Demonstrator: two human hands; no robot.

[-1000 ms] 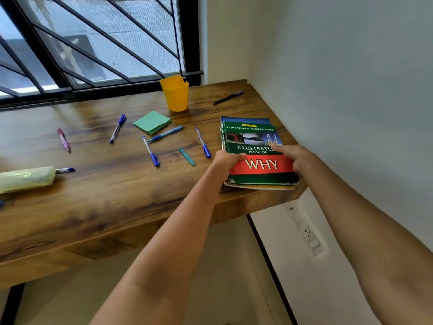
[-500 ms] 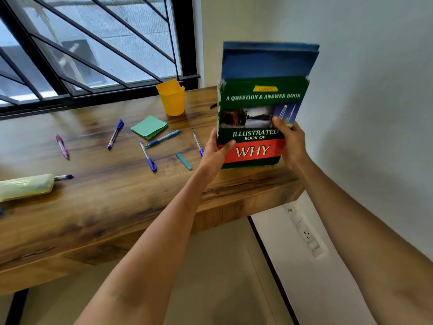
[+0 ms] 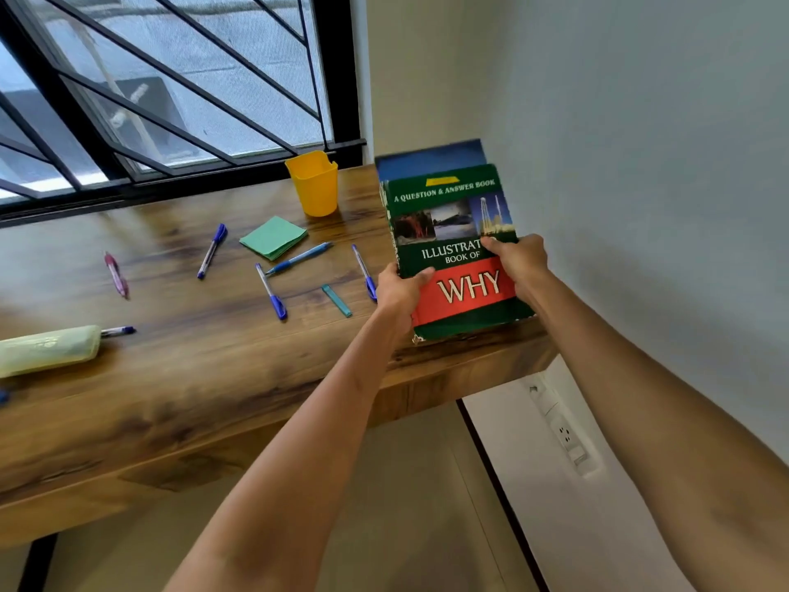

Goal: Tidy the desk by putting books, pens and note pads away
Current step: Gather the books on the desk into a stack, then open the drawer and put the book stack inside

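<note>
Books: a green and red hardcover picture book (image 3: 452,249) with a blue flat book (image 3: 429,158) behind it, standing tilted on their lower edges at the right end of the brown wooden desk (image 3: 213,378), close to the white wall (image 3: 640,164).
Left hand: your left hand (image 3: 399,292) grips the spine side, thumb curled over the cover.
Right hand: your right hand (image 3: 518,260) grips the opposite edge, thumb over the title.
Step in hand: likely squaring the two books before setting them away; keep both pressed together so the blue one does not slip behind.
Watch for: the lower edge sits near the desk's front lip; ease it inward, toward the wall.
Left to tidy: several blue pens (image 3: 273,292), a pink pen (image 3: 116,275), a green square note pad (image 3: 273,237), beside a yellow plastic cup (image 3: 314,183).
</note>
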